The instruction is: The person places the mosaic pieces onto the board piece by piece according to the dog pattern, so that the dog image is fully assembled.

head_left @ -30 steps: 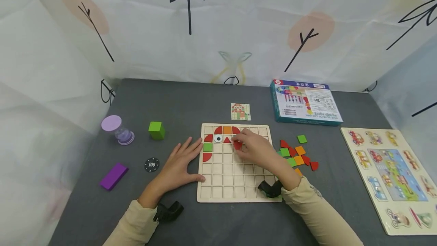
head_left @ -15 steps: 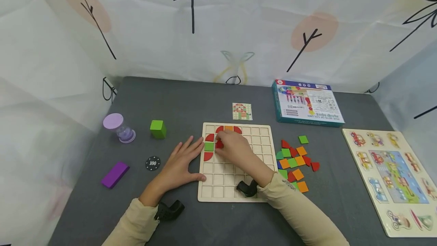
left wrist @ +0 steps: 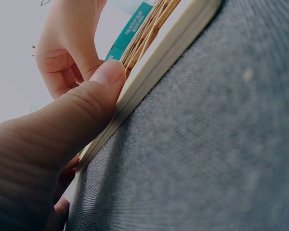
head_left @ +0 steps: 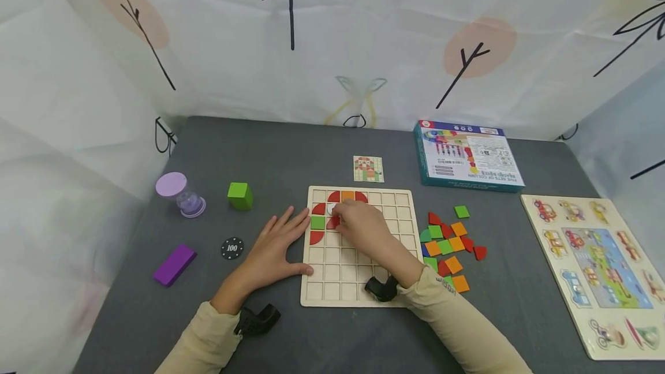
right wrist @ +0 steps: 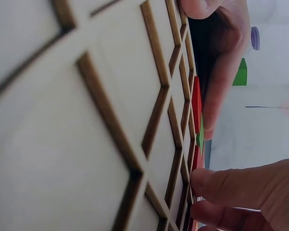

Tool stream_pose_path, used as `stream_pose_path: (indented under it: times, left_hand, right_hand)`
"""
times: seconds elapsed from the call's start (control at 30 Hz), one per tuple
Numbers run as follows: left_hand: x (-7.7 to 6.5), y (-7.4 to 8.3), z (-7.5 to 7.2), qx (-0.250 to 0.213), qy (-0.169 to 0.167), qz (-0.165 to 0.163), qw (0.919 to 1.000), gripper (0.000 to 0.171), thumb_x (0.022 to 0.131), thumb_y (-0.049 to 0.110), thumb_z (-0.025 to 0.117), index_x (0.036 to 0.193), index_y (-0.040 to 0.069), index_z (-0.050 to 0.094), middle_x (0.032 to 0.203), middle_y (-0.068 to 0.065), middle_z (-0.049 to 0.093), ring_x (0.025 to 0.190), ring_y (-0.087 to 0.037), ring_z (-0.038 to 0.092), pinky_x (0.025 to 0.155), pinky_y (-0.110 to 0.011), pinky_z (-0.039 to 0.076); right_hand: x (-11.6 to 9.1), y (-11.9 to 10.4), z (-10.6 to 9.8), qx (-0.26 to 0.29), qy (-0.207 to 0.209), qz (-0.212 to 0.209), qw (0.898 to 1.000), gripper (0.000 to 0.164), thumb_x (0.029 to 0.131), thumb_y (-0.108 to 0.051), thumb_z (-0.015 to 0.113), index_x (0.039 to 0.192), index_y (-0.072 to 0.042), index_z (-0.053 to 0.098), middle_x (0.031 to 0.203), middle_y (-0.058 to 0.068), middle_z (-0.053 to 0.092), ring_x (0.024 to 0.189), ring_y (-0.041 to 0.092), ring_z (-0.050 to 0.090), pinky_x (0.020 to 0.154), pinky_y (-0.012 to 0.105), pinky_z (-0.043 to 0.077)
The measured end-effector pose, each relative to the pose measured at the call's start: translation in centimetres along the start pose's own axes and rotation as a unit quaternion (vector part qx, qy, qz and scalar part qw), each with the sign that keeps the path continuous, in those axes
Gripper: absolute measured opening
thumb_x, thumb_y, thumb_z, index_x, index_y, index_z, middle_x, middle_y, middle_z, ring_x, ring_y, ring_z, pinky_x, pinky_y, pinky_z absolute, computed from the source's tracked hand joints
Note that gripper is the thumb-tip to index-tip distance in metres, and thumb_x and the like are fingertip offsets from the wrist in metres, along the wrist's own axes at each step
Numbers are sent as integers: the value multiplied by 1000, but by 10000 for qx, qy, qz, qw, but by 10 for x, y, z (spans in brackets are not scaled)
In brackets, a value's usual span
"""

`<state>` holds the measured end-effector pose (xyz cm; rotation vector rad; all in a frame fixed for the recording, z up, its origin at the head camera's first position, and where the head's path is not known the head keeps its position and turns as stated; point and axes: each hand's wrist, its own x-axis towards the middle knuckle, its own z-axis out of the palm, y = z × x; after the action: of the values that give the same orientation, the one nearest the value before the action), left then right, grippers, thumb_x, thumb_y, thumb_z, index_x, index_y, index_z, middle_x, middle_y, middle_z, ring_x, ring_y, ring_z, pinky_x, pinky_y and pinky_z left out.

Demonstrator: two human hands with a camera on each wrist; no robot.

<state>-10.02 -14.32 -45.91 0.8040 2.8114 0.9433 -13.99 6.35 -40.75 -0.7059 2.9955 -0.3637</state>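
Observation:
My left hand (head_left: 275,250) lies spread, fingers straight, along the left side of a wooden grid board (head_left: 343,290); its thumb (left wrist: 98,94) presses the board's edge. Over the board, my right hand (head_left: 363,227) pinches a red curved-edge tile (head_left: 332,223) at a cell in the second column, right of a green square tile (head_left: 317,223). Its thumb and finger are close to the board in the right wrist view. Red tiles (head_left: 316,238) and an orange square tile (head_left: 347,195) sit in nearby cells. The right hand partly covers a white round tile (head_left: 330,209).
Loose coloured tiles (head_left: 445,247) lie right of the board. Behind it are a small pattern card (head_left: 368,169) and a game box (head_left: 470,157). A picture puzzle (head_left: 597,264) is far right. A green cube (head_left: 240,197), black chip (head_left: 232,249), purple block (head_left: 175,266) and lilac timer (head_left: 182,195) stand left.
My right hand has moved left across the board with the red tile, from the fourth column to the second, and then shifted slightly there. The left hand has stayed put.

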Motion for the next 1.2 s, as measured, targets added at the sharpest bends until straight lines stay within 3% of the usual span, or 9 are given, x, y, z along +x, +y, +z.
stream_pose_path:
  times: [0.13, 0.3, 0.57, 0.77, 0.9, 1.2]
  left_hand:
    - [0, 0, 1, -8, 21, 19, 10000, 100, 62, 56, 71, 141, 14, 26, 147, 2, 20, 136, -25, 8, 107, -49, 4]
    - [0, -1, 2, -4, 28, 43, 10000, 100, 62, 56, 70, 141, 14, 26, 148, 1, 19, 137, -25, 8, 106, -49, 4]
    - [0, 0, 3, -14, 19, 30, 10000, 100, 62, 56, 71, 141, 14, 25, 148, 1, 20, 137, -24, 7, 106, -49, 3]
    - [0, 0, 2, 25, -6, -23, 10000, 100, 63, 55, 71, 142, 14, 25, 148, 1, 19, 137, -25, 7, 106, -49, 3]
    - [0, -1, 2, 38, -23, -47, 10000, 100, 63, 56, 70, 142, 15, 25, 148, 1, 19, 137, -24, 7, 106, -49, 3]
    - [1, -1, 3, 67, -23, -36, 10000, 100, 63, 57, 70, 142, 15, 25, 148, 2, 18, 137, -24, 7, 106, -49, 3]
  right_hand:
    - [-2, 1, -1, -131, -38, -68, 9999, 23, 75, -18, 70, 98, -16, 68, 83, -3, 61, 69, 9, 53, 57, 24, 44]
    - [-13, 16, -11, 176, -66, 128, 9997, 26, 75, -18, 71, 101, -18, 67, 90, -3, 60, 77, 11, 57, 62, 26, 46]
    - [-51, 88, -38, 311, 338, 1137, 9924, 31, 76, -17, 70, 106, -12, 64, 96, 6, 59, 73, 18, 55, 56, 32, 45]
    - [-76, 133, -45, 182, 341, 1564, 9869, 32, 78, -17, 68, 108, -8, 63, 94, 11, 57, 77, 24, 56, 59, 38, 48]
    - [-86, 147, -48, 195, 267, 1721, 9845, 33, 79, -17, 67, 109, -5, 62, 93, 12, 57, 81, 27, 56, 64, 42, 47]
    - [-102, 162, -52, 412, -219, 1963, 9794, 31, 78, -17, 68, 105, -2, 63, 91, 14, 56, 77, 25, 49, 67, 41, 44]
